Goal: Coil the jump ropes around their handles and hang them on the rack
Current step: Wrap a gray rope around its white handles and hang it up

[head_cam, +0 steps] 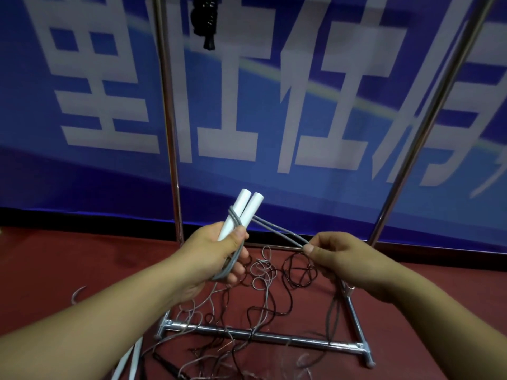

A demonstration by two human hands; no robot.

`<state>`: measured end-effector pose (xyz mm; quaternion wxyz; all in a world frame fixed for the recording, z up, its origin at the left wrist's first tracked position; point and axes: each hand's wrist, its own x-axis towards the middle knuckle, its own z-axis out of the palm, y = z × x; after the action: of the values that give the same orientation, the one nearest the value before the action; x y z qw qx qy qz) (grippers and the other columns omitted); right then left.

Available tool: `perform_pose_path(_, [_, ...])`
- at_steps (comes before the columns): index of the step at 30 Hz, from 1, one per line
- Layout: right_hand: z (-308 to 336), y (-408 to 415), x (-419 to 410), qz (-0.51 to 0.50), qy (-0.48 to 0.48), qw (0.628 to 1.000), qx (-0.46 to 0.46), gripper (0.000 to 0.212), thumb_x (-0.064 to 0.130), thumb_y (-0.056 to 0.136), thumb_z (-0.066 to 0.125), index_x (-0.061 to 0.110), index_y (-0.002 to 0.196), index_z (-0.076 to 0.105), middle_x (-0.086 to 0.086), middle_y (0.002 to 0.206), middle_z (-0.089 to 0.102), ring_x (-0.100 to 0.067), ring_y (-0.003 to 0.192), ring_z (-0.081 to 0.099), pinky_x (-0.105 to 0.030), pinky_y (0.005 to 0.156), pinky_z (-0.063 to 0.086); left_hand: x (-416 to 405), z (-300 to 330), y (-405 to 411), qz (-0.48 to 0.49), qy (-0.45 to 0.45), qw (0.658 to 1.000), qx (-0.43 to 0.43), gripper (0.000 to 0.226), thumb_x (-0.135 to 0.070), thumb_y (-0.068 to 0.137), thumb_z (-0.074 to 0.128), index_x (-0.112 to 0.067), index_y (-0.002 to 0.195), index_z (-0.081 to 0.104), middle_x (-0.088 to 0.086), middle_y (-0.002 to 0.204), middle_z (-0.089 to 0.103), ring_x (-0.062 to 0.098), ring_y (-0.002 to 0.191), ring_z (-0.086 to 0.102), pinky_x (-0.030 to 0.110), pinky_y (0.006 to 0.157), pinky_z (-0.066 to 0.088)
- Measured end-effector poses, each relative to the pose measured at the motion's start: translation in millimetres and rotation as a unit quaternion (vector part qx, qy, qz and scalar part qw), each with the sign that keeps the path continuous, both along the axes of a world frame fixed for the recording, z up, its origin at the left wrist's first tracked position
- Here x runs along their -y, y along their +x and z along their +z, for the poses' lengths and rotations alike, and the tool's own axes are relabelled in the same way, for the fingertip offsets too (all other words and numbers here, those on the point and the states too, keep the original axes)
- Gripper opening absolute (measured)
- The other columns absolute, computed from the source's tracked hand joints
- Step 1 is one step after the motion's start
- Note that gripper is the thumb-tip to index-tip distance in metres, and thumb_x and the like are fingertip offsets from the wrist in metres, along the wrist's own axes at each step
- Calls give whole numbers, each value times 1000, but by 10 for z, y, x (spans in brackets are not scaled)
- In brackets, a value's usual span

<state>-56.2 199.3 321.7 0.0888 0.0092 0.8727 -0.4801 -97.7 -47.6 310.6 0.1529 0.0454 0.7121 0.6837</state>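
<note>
My left hand grips two white handles held side by side, tilted up and to the right. A grey rope is looped around them and runs taut to my right hand, which pinches it between thumb and fingers. More grey rope hangs doubled from my left palm. A black coiled jump rope hangs from the top of the chrome rack at the upper left.
Grey and dark ropes lie tangled on the red floor inside the rack's base bars. Another pair of white handles lies at the bottom left. A blue banner with white characters stands behind the rack.
</note>
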Motion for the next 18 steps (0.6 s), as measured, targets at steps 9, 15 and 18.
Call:
perform_pose_path(9, [42, 50, 54, 37, 24, 999, -13, 35, 37, 103, 51, 25, 72, 62, 1, 63, 49, -13, 56, 39, -24, 53, 36, -6, -30, -110, 62, 39, 997, -8, 25, -29, 102, 54, -7, 106, 64, 2, 67, 63, 13, 48, 54, 23, 41, 43])
perform_pose_path(15, [99, 98, 116, 41, 43, 998, -16, 30, 32, 104, 51, 19, 80, 63, 8, 59, 45, -5, 51, 37, -19, 50, 35, 16, -31, -175, 94, 48, 994, -11, 28, -31, 101, 55, -5, 104, 64, 6, 74, 62, 12, 49, 53, 21, 41, 43])
perform_pose_path(18, [112, 80, 108, 0, 52, 998, -29, 27, 37, 102, 53, 17, 89, 67, 9, 60, 47, -5, 49, 39, -20, 49, 36, 55, -62, -220, 99, 30, 995, -14, 27, -32, 102, 55, -6, 103, 64, 6, 76, 62, 12, 49, 53, 22, 41, 43])
